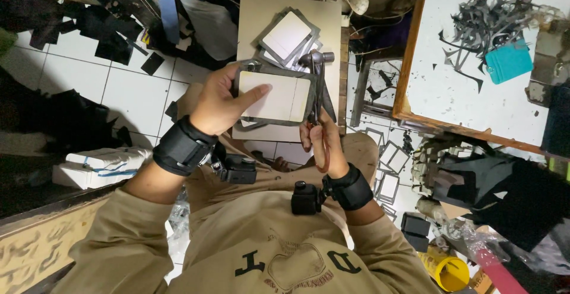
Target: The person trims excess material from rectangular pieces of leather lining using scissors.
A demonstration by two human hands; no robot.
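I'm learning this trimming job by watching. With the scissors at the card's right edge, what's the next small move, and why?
Probably close the scissors a little further along the right edge of the grey-bordered card. The left hand pins the card flat with thumb on its face, the right hand has the handles in its grip, and the blades already lie along that edge.

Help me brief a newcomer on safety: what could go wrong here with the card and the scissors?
1. The left hand lays its thumb across the card piece close to the scissors, so a slip might nick it.
2. The right hand cuts above the lap, so dropped scissors could land on the legs.
3. The stack of cut cards lies fanned and could slide off the small board.
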